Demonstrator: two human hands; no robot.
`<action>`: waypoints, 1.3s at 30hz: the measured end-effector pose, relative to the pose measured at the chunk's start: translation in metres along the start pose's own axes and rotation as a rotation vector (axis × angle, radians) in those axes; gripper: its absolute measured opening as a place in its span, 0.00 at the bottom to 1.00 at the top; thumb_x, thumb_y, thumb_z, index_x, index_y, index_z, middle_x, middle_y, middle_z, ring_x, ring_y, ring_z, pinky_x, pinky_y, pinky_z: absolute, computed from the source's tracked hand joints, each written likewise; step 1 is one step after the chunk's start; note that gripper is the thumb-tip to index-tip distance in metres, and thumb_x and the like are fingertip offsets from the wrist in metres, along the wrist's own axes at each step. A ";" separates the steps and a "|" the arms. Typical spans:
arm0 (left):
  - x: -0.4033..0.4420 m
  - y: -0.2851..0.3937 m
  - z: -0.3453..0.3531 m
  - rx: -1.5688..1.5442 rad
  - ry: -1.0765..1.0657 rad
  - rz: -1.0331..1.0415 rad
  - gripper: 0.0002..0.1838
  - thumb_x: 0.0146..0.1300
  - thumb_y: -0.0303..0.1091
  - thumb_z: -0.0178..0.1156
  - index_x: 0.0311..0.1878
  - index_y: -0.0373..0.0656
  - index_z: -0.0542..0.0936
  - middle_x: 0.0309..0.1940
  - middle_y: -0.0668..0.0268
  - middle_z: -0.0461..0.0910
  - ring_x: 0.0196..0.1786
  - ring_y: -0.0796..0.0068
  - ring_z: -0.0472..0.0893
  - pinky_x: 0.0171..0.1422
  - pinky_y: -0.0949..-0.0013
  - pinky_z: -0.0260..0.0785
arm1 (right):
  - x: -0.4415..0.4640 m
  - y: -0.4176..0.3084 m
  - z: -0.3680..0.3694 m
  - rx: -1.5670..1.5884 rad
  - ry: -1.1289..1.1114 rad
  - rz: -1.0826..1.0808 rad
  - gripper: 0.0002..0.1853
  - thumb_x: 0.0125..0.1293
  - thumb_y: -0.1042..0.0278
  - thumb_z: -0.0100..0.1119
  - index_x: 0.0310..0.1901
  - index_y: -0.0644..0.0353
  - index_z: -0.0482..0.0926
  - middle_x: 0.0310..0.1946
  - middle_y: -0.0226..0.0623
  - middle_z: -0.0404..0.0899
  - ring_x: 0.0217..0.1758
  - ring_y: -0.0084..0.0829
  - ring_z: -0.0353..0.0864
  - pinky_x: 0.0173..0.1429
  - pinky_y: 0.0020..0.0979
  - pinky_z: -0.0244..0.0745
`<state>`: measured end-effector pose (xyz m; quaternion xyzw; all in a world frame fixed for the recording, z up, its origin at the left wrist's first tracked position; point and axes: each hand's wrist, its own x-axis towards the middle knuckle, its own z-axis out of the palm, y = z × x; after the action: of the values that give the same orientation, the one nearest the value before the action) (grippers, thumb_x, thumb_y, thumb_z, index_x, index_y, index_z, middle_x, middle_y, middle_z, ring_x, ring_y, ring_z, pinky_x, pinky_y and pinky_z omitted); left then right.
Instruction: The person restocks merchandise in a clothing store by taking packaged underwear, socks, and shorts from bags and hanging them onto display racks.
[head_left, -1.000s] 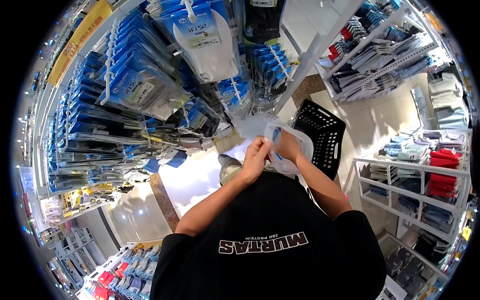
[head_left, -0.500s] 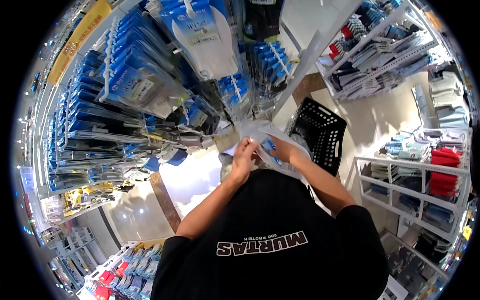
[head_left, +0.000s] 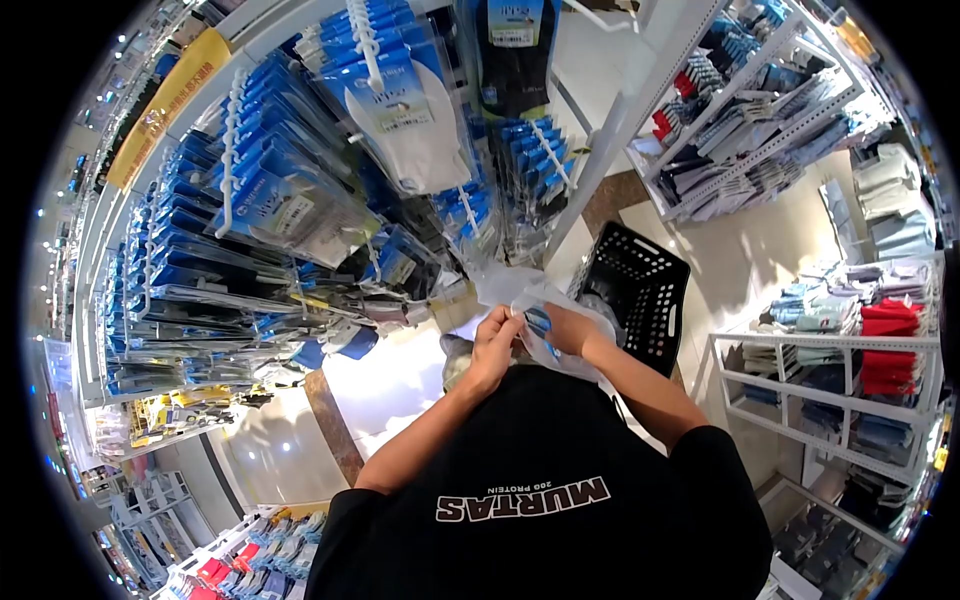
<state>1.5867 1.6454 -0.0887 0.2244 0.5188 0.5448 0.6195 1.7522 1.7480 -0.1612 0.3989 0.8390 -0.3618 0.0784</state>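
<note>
My left hand (head_left: 491,350) is closed, thumb and fingers pinching the near-left edge of a translucent white plastic bag (head_left: 510,287). On the bag's other side my right hand (head_left: 570,330) reaches in at the opening, its fingers curled and partly covered by the plastic. A small blue-and-white printed patch (head_left: 538,319) shows between the hands; whether it is a pack inside or print on the bag I cannot tell. The bag hangs close in front of my black shirt (head_left: 540,440). A black shopping basket (head_left: 655,280) with square holes stands just right of the bag.
Blue-headed packs (head_left: 395,110) hang on white hooks ahead and to the left, close to the hands. White racks with folded clothes (head_left: 820,300) stand on the right, with red garments (head_left: 890,345) among them. A yellow sign strip (head_left: 170,110) runs along the upper left.
The view has tilted slightly, so the hanging packs and basket sit lower in it. Both hands stay at the bag, and its blue patch shows a little differently between them.
</note>
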 end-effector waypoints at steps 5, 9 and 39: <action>-0.002 0.004 -0.004 -0.027 0.045 0.000 0.09 0.74 0.36 0.51 0.37 0.45 0.73 0.32 0.69 0.76 0.36 0.78 0.78 0.42 0.70 0.73 | -0.011 -0.031 -0.039 -0.122 0.006 -0.159 0.27 0.58 0.60 0.63 0.58 0.62 0.75 0.56 0.51 0.78 0.62 0.49 0.76 0.64 0.42 0.72; -0.005 0.008 -0.001 -0.035 0.045 0.046 0.10 0.75 0.36 0.51 0.36 0.44 0.72 0.30 0.69 0.76 0.32 0.79 0.77 0.38 0.72 0.72 | -0.026 -0.097 -0.174 0.309 -0.054 -0.244 0.26 0.62 0.58 0.67 0.57 0.64 0.77 0.53 0.46 0.82 0.56 0.39 0.82 0.60 0.37 0.75; -0.016 -0.002 -0.010 -0.002 0.105 0.099 0.13 0.73 0.37 0.53 0.32 0.41 0.71 0.26 0.66 0.75 0.27 0.77 0.76 0.36 0.71 0.73 | 0.124 -0.152 -0.340 1.029 0.773 -0.591 0.39 0.52 0.63 0.79 0.60 0.69 0.67 0.51 0.44 0.79 0.53 0.31 0.80 0.60 0.29 0.75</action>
<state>1.5809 1.6270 -0.0875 0.2200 0.5383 0.5863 0.5640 1.6121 1.9874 0.1166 0.2409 0.6025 -0.5510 -0.5247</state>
